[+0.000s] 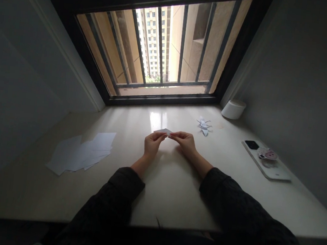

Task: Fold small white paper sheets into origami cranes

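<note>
A small folded piece of white paper (163, 130) is held just above the white sill, near its middle. My left hand (153, 141) pinches its near edge from the left, thumb and fingers pressed together. From the right, my right hand (185, 140) pinches the same paper, its fingertips close to the left thumb. Both hands cover part of the paper, so its full shape is hidden. Beyond my right hand lies a folded paper figure (204, 126) with thin pointed limbs.
Loose white paper sheets (83, 151) overlap on the left of the sill (169, 201). At the right lies a white phone (267, 162) with a round grip on its back. A white cylindrical object (233, 109) stands in the back right corner, beside the barred window (171, 49).
</note>
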`<state>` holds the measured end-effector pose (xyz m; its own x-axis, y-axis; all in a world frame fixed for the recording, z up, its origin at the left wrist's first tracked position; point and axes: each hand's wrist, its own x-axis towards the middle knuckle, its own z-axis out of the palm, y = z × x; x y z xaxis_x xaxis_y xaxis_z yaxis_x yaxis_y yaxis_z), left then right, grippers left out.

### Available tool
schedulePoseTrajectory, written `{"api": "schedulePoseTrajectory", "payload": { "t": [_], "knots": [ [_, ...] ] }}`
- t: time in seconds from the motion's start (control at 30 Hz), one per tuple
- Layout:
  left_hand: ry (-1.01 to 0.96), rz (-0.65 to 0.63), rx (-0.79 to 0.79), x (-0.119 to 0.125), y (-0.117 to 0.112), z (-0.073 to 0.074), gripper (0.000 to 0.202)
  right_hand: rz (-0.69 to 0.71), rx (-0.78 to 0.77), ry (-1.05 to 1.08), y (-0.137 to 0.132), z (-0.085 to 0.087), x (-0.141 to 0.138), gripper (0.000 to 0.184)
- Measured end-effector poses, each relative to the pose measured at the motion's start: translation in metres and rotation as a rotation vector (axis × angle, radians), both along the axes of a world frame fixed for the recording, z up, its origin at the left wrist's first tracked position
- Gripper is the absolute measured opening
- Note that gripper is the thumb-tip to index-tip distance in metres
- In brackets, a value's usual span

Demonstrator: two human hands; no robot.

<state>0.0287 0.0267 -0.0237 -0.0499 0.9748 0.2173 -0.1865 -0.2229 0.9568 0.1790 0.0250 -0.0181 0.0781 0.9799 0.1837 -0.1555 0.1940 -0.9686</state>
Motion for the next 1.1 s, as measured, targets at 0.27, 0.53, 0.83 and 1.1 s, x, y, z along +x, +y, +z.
{"api": "schedulePoseTrajectory", "payload": {
  "t": [0.27,0.53,0.83,1.1],
  "knots": [
    [-0.057,0.008,-0.027,0.0008,0.0012,0.0012,0.025,0.014,0.021,-0.034,-0.0028,0.0019,0.0002,0.028],
    [-0.023,0.033,0.024,0.0019,0.0,0.0012,0.019,0.0,0.005,0.039,-0.0019,-0.0001,-0.0018,0.026],
    [-0.004,0.043,0.006,0.0047,-0.0043,0.0057,0.021,-0.002,-0.002,0.081,-0.0021,0.0038,-0.0016,0.027],
    [-0.008,0.065,0.036,0.0057,-0.0058,0.0051,0.023,-0.034,-0.036,0.155,-0.0016,-0.0021,-0.0058,0.03]
  ]
}}
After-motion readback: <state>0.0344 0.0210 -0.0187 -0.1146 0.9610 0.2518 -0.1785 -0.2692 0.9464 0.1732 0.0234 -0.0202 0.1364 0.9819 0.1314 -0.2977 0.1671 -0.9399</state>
